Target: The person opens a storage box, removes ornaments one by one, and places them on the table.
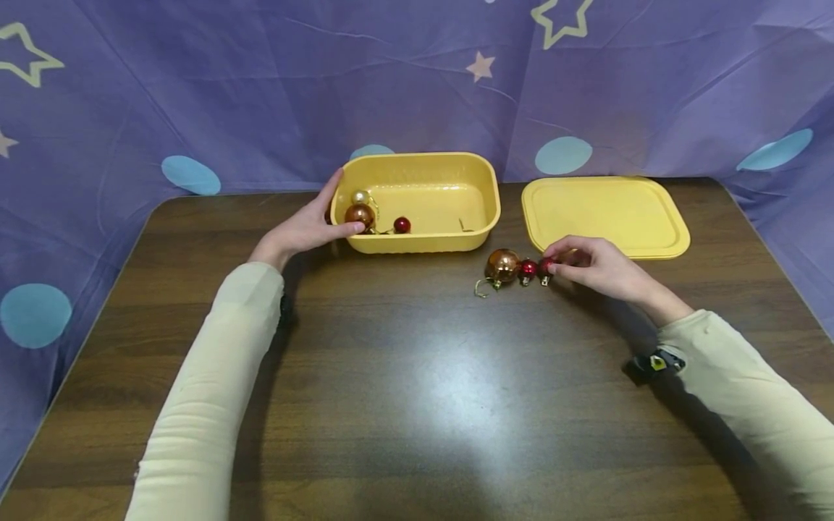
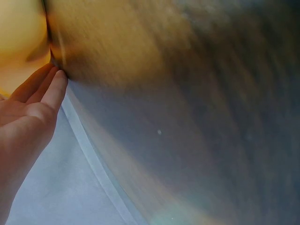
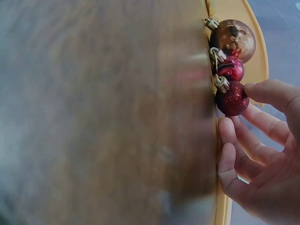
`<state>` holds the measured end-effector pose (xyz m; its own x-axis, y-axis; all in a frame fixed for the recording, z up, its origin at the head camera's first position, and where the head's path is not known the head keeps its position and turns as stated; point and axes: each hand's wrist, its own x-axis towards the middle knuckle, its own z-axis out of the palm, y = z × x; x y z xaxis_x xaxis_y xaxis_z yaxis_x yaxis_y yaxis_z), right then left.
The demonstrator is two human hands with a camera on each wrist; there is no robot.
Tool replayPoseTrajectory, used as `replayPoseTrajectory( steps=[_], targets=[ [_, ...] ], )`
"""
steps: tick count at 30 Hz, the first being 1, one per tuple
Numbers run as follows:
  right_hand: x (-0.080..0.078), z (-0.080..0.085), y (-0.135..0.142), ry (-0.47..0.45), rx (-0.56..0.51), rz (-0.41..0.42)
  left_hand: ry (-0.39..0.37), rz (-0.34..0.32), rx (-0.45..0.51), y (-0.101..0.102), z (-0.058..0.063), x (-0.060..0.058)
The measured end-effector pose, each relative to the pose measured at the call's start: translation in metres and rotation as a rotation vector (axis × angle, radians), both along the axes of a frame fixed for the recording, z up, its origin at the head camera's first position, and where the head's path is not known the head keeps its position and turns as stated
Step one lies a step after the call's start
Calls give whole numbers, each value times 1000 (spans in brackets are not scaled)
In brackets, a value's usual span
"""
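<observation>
Pinching the glittery red ball (image 1: 546,267) between thumb and fingertips, the right hand (image 1: 602,269) is closed on it at the right end of a short row on the table (image 1: 391,347). The ball sits at the very tips of the digits, its metal cap pointing to the near side, away from the palm. Just to its left is the smooth red ball (image 1: 528,271), and left of that the big copper ball (image 1: 502,266), with a curled gold string (image 1: 481,289) beside its cap. The row lies near the right near corner of the yellow box (image 1: 417,244) and on the near side of the yellow lid (image 1: 606,217). The right arm reaches in from the near right, wrist low over the table, the other fingers loosely bent beneath the ball in the right wrist view.

The left hand (image 1: 302,228) holds the left end of the box, thumb over the near rim and fingers stretched along the outer wall toward the far corner. Its arm comes up from the near left in a pale sleeve (image 1: 208,383). Inside the box, by the thumb, lie another copper ball (image 1: 359,214), a small gold ball (image 1: 360,196) on its far side and a small red ball (image 1: 402,225) to the right.
</observation>
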<state>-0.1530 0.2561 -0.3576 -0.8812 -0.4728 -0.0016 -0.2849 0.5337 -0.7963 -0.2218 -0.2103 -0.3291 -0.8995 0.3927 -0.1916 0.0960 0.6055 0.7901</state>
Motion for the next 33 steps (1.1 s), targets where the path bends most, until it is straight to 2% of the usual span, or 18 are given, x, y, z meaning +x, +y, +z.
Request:
replayPoseTrajectory(
  steps=[13,22,28,33],
  targets=[
    [-1,6,3,-29,-1,4,-7,7,5,1,1,1],
    [-8,20,6,40,19,-78,-8,4,3,0,1,1],
    [-14,31,-8,92,33,-89,-6,2,8,-1,0,1],
    [-20,40,-29,122,-21,-58,-9,6,-15,-1,0,1]
  ],
)
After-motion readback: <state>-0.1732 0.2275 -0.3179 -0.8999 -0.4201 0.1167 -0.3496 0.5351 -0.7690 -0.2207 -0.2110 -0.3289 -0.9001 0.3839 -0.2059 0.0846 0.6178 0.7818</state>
